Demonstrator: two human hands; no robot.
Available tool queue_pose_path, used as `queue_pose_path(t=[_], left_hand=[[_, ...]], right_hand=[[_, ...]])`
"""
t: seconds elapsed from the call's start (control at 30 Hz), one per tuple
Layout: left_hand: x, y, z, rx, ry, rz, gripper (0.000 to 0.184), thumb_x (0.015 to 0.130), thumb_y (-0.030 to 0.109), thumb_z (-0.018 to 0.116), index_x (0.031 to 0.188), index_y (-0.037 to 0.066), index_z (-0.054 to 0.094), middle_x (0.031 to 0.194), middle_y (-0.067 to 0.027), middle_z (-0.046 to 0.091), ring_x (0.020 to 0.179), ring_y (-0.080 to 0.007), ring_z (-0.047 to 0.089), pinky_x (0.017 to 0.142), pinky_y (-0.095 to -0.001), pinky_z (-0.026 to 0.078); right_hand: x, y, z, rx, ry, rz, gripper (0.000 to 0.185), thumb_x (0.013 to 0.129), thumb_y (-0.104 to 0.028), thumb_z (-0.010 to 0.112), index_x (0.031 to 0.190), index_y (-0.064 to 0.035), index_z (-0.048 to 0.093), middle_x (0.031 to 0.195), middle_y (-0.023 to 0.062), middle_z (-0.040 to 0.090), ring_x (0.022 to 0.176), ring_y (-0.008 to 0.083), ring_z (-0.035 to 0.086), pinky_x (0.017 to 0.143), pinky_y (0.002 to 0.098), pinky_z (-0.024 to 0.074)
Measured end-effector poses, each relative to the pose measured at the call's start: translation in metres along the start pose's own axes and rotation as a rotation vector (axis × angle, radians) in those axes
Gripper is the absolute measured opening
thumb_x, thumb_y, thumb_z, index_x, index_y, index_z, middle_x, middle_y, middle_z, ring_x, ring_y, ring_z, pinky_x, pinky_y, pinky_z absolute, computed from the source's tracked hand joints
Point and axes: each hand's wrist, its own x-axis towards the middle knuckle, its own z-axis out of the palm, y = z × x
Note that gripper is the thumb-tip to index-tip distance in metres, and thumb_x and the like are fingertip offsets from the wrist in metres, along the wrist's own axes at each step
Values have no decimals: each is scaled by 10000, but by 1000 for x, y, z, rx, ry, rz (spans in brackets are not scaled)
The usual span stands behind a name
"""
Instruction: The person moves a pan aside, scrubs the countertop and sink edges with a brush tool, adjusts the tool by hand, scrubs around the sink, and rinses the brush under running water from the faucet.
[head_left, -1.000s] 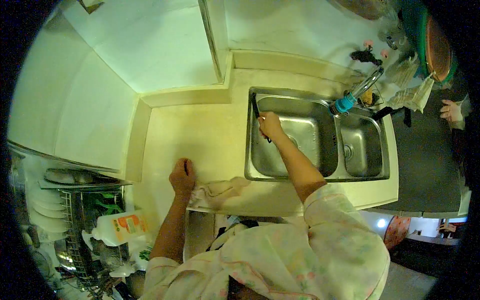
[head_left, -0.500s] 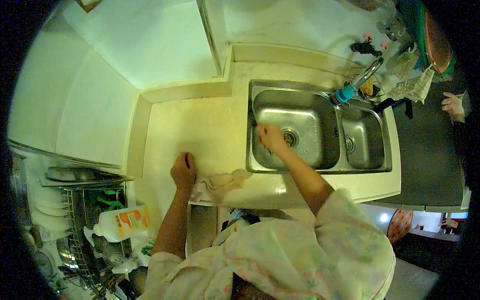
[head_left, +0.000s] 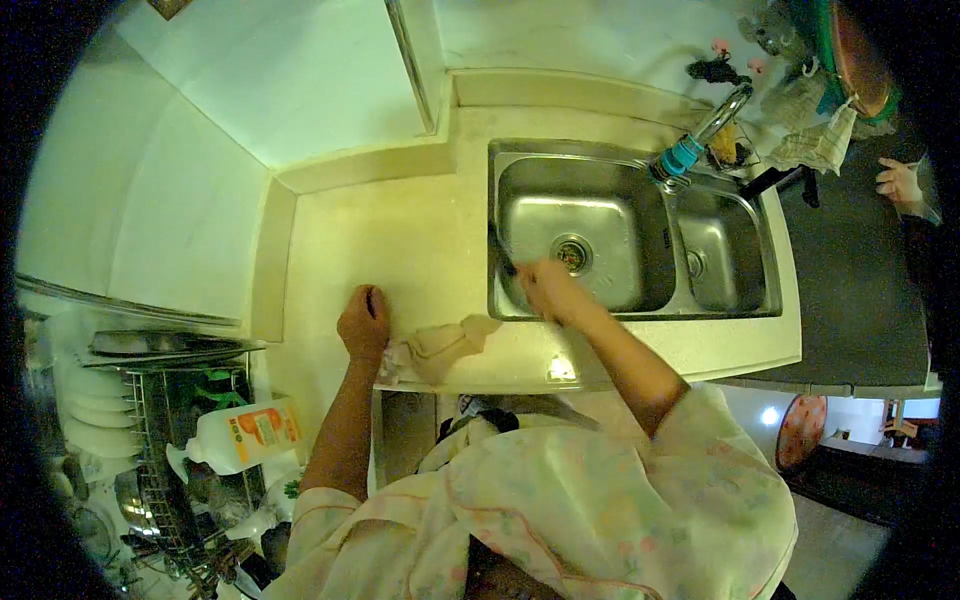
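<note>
My right hand [head_left: 552, 290] is closed around a thin dark tool [head_left: 502, 250] at the near left corner of the large sink basin [head_left: 620, 215]. The tool slants along the basin's left wall; it is blurred and I cannot make out its kind. Curled into a fist, my left hand [head_left: 363, 320] rests on the pale countertop [head_left: 390, 230] left of the sink. A dark gap shows inside the curled fingers, with no object visible there. Just right of that wrist, a crumpled light cloth [head_left: 445, 345] lies at the counter's front edge.
A faucet [head_left: 715, 120] with a blue wrap rises behind the smaller basin [head_left: 722, 262]. At the left stand a dish rack [head_left: 150, 450] and a white bottle [head_left: 245, 437]. Another person's hand [head_left: 900, 182] is at the far right, by the dark counter [head_left: 850, 290].
My right hand has moved toward the basin's front edge, and more of the dark tool shows. My left fist stays on the counter. The view has shifted slightly.
</note>
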Motion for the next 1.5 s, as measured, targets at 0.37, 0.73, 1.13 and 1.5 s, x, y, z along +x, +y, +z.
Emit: queue_pose_path(t=[0.37,0.73,1.13,1.5], left_hand=[[-1,6,-5,-54,81,47,169,975,206,571,905,78,657,786,-130,675,670,-323,653,620,-419,516],[-3,-12,6,-206,39,-70,197,997,230,566,959,59,657,797,-97,679,668,-253,634,631,-371,504],[5,-40,6,-507,-80,-77,246,998,269,569,970,34,636,784,-31,602,684,-145,538,650,-306,467],[-43,76,-14,-503,63,-192,227,1014,221,558,960,7,611,791,-47,588,678,-163,525,628,-301,442]], right_hand=[[-53,-11,-2,-168,-107,-64,308,931,-111,562,1208,-49,680,711,197,672,575,289,662,604,427,524],[-161,40,-26,-337,257,40,316,920,-161,606,1224,-120,678,890,222,705,762,387,684,709,470,539],[-273,156,-44,-429,612,287,446,870,-142,636,1314,-185,631,933,252,696,854,419,680,778,495,541],[-301,312,-124,-479,840,449,412,873,-120,609,1284,-94,636,833,275,650,783,436,655,724,515,529]])
